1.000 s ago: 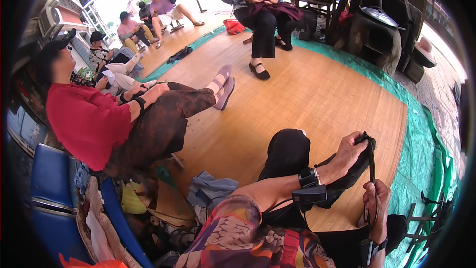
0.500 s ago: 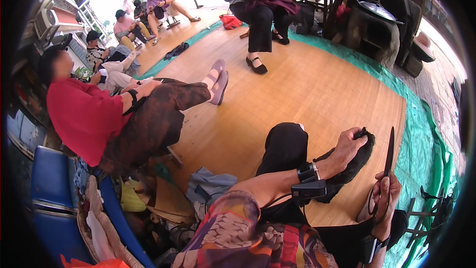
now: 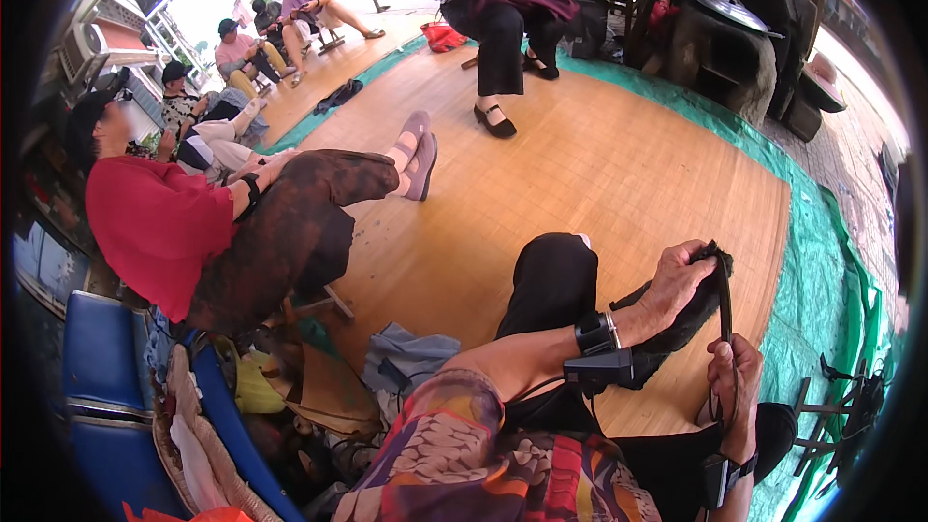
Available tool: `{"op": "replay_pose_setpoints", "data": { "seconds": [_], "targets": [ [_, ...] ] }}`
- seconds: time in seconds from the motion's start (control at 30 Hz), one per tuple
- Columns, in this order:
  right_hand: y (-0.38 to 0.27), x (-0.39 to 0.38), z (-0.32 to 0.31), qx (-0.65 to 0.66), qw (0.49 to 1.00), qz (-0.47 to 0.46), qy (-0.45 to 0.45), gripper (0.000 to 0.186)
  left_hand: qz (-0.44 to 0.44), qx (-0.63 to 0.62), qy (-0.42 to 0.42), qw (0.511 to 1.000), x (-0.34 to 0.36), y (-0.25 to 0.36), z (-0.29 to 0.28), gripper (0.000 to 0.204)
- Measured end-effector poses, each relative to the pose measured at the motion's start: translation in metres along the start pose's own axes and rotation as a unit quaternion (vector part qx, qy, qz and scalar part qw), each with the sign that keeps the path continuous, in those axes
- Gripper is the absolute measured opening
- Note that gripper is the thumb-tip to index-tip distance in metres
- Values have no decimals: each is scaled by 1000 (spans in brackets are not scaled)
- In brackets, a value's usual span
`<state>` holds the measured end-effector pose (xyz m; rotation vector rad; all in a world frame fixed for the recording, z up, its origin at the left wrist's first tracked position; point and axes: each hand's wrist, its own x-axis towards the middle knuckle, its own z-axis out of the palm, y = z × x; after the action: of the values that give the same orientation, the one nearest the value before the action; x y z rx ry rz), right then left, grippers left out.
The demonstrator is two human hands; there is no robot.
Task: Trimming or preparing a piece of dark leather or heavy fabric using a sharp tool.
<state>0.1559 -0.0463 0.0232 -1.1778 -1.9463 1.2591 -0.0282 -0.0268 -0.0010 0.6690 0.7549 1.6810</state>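
Observation:
My left hand [image 3: 669, 295] is closed, its fingers pinching the top end of a black, fuzzy-edged piece of cloth [image 3: 684, 331]. The cloth hangs down behind my left wrist, over my lap. In my closed right hand [image 3: 739, 382] is a long, narrow dark blade [image 3: 725, 304], pointing upward. Its tip meets or overlaps the cloth's edge beside my left fingertips; I cannot tell whether it cuts in. The grip is mostly hidden by my right fingers.
A person in red [image 3: 155, 222] sits at left; another sits ahead with maroon cloth [image 3: 527, 2]. Several more sit farther back. Blue chairs [image 3: 101, 348] and heaped fabric [image 3: 411, 353] lie at left. Green sheeting [image 3: 802, 261] borders the mat [image 3: 580, 174]. A stove [image 3: 720, 63] stands far right.
My right hand has moved left and slightly up, bringing the blade from beside the cloth to its edge. My left hand keeps its hold, nearly still.

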Motion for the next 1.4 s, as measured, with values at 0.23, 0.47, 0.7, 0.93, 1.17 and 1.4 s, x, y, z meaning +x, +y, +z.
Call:
{"op": "replay_pose_setpoints", "data": {
  "seconds": [0.23, 0.47, 0.7, 0.93, 1.17, 1.4],
  "targets": [
    [-19, -1, -7, 70, 997, 26, 11, 51, -53, -20, -1, 998, -2, 7, 2, 9],
    [-9, 0, -1, 10, 999, 39, 11, 51, 7, 7, 14, 1000, 0, 3, -1, 9],
    [-3, -3, -5, -44, 999, 1, 14, 57, -5, 45, -6, 999, 1, -1, 2, 10],
    [-13, 2, -3, -23, 999, 40, -10, 56, -37, -51, 13, 998, -2, 17, -2, 12],
    [-21, -1, -11, 20, 999, 24, -11, 53, -33, -24, 12, 999, -1, 16, 1, 13],
    [-25, -2, -13, -10, 998, 44, -42, 53, -28, 14, 17, 999, -3, 10, 2, 13]
  ]
}}
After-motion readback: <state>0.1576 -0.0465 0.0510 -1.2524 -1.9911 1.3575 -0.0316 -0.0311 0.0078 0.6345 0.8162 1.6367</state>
